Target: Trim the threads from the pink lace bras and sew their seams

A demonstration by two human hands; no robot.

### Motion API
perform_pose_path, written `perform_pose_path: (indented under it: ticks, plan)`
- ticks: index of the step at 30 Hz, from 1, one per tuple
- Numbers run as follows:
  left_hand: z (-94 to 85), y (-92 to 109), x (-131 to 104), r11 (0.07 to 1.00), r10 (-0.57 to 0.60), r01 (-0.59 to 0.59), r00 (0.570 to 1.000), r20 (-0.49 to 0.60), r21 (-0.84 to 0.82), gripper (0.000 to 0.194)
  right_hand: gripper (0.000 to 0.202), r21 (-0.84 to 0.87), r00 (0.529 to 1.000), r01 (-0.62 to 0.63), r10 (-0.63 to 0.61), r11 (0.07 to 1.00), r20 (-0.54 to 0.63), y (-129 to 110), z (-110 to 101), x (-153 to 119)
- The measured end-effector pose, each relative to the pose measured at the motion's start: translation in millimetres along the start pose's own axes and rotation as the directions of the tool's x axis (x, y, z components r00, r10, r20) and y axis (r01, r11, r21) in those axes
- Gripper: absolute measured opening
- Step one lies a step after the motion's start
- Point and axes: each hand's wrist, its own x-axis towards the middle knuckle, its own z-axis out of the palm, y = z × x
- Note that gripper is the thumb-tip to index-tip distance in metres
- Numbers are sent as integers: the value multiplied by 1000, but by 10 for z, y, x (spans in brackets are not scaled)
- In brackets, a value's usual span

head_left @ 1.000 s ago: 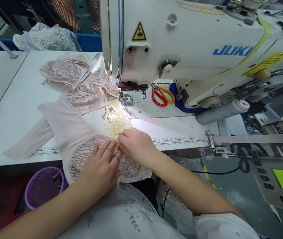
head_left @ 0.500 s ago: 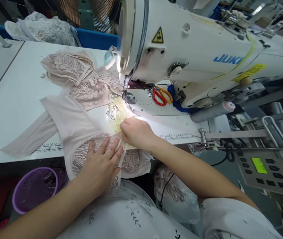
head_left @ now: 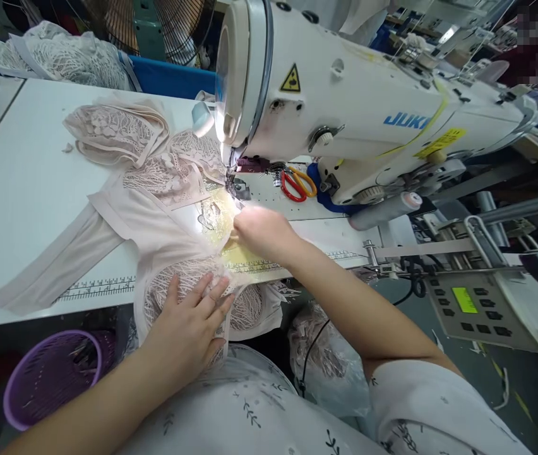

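Observation:
A pale pink lace bra [head_left: 155, 215] lies across the front of the sewing table, its lower cup hanging over the edge. Spread flat on the lace cup is my left hand [head_left: 191, 322], fingers apart. My right hand [head_left: 264, 234] is closed just in front of the needle of the sewing machine [head_left: 326, 95], pinching the thin edge of the bra; its fingertips are partly hidden. Under that hand is a yellowish patch [head_left: 219, 215] on the table. A folded stack of lace pieces [head_left: 117, 129] sits behind the bra.
Scissors with red and orange handles [head_left: 300, 184] lie on the machine bed. A thread cone [head_left: 387, 210] and a tape feeder with a control panel [head_left: 472, 309] stand to the right. Below the table are a purple basket [head_left: 53, 379] and a plastic bag [head_left: 330, 366].
My right hand has moved up toward the needle, drawing the bra's edge with it. The left hand stays flat on the cup. The whole view has shifted slightly.

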Motion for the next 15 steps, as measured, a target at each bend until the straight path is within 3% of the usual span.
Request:
perform_pose_path:
  ticks: [5,9,12,15]
  plan:
    - [-157,-80,10,996,78,-80,996,-49,-50,49,27,130,990,142,-139,981,-32,-161,-35,-147]
    - [-269,-265,151,999,-7,-4,963,-271,-41,39,16,72,968,248,-246,966,-43,-286,158,-159]
    - [-184,-443,259,994,-40,79,913,-407,79,37,17,-10,951,279,-278,960,-138,-360,308,-162]
    - [-44,-533,292,984,-10,79,920,-393,159,35,22,-52,932,308,-312,950,-184,-391,365,-171]
